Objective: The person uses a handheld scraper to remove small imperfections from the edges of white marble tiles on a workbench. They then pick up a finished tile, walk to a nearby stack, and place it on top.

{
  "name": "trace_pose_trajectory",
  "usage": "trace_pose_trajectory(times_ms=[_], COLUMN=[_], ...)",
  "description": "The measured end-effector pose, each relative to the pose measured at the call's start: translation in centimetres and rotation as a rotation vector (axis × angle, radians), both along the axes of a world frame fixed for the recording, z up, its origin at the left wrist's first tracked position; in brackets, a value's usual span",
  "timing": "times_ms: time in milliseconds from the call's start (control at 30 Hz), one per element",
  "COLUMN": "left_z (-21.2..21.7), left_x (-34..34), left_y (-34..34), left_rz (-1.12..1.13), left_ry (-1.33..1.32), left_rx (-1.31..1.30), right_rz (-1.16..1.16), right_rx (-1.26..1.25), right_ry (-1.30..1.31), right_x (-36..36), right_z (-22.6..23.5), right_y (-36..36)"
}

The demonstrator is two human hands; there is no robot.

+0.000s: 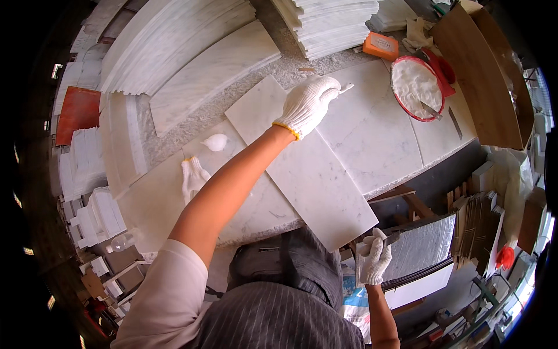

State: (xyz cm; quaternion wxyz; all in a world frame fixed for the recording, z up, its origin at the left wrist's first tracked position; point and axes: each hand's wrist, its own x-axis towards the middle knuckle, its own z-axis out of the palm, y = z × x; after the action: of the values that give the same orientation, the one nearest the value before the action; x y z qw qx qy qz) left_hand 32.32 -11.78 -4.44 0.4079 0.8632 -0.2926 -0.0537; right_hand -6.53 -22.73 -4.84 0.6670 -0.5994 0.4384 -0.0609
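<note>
A worker in white knit gloves leans over a marble-topped table (pixel 372 134) in a stone workshop. The left hand (pixel 308 103), arm stretched far forward across the body, is closed around a small putty knife (pixel 345 88) whose pale blade pokes out past the fingers at the far end of a long white marble tile (pixel 302 168). The tile lies flat and diagonal on the table, its near corner jutting over the table's front edge. The right hand (pixel 374 260) hangs low beside the worker's striped apron (pixel 279 314), below the table edge, fingers curled around a dark, flat tool (pixel 390 237) that can't be made out clearly. A spare white glove (pixel 193 176) lies flat on the table to the left of the outstretched arm, and just beyond it sits a small blob of white filler (pixel 215 142). Well to the right, a red-rimmed bowl of white paste (pixel 416 87) rests on the table with a scraper (pixel 431 110) leaning in it; an orange block (pixel 381 45) lies just beyond the bowl. Stacks of white marble tiles (pixel 325 23) and long marble slabs (pixel 192 52) crowd the far side.
</note>
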Motion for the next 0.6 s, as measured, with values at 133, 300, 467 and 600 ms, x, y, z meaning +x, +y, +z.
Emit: trace_pose_trajectory(times_ms=[133, 300, 467, 600], left_z=[-0.7, -1.2, 1.6, -2.9], left_x=[0.8, 2.1, 1.8, 3.6], left_y=[-1.6, -0.4, -0.2, 5.5], left_rz=[-0.192, -0.178, -0.061, 0.202], left_ry=[-0.192, -0.168, -0.103, -0.479], left_rx=[0.410, 0.422, 0.496, 0.465], right_rz=[-0.040, 0.088, 0.118, 0.027], right_rx=[-0.075, -0.163, -0.222, -0.101], right_ry=[-0.021, -0.010, -0.016, -0.070], right_x=[1.6, 0.9, 1.3, 1.9], right_z=[0.5, -0.1, 0.0, 0.8], right_y=[0.2, 0.7, 0.4, -0.5])
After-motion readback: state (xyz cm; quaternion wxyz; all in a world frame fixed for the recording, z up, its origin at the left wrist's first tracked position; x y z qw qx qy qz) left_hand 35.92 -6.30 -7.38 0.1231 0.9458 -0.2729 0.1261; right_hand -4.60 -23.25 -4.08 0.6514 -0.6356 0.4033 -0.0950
